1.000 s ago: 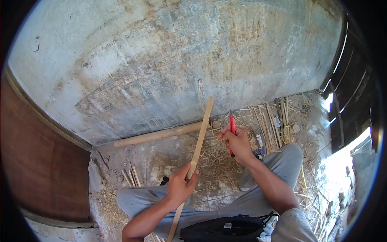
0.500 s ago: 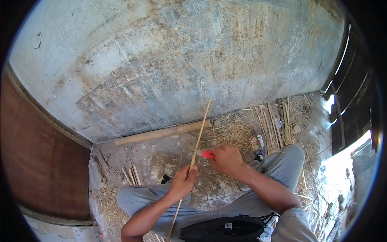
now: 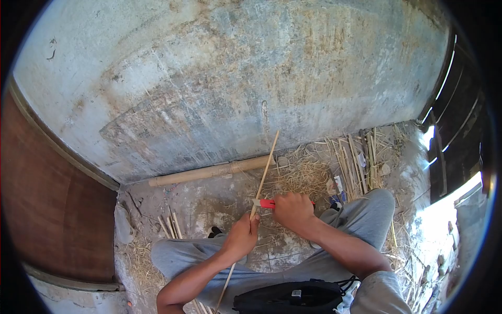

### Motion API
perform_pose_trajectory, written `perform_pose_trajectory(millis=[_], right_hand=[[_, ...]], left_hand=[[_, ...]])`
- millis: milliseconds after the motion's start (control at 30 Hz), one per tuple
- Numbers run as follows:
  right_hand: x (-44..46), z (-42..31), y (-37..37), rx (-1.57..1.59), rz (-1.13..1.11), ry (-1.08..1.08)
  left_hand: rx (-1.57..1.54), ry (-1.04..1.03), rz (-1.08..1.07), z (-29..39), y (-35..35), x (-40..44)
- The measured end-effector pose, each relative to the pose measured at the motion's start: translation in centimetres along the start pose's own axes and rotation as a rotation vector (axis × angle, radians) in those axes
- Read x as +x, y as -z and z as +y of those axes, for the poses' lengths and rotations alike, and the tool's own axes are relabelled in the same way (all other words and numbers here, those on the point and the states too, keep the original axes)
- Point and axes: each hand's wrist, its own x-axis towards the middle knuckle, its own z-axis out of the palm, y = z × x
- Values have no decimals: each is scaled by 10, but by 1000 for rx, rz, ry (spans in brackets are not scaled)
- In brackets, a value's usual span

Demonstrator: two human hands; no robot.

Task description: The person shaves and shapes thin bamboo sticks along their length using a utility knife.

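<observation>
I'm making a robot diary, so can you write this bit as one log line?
left hand: grips thin stick | right hand: holds red knife, blade at stick

red knife [image 3: 267, 203], grey trousers [image 3: 361, 220], black bag [image 3: 287, 297], brown-streaked pale wall [image 3: 235, 78]

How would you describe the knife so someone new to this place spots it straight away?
From the big stained wall, come down to the person seated facing it. The knife is in their right hand, its blade at the thin strip held in the left hand. Its bright red handle sets it apart from the pale, straw-coloured strip beside it.
</observation>
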Motion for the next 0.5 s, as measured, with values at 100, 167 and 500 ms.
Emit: perform_pose_trajectory(millis=[100,167,500], right_hand=[[3,1,-6,-37,-15,-1],[5,0,-9,-87,-53,-3],[28,25,9,-118,-82,-171]], left_hand=[[18,21,-12,0,1,1],[0,13,-34,-3,1,0],[121,77,-128,10,-2,-20]])
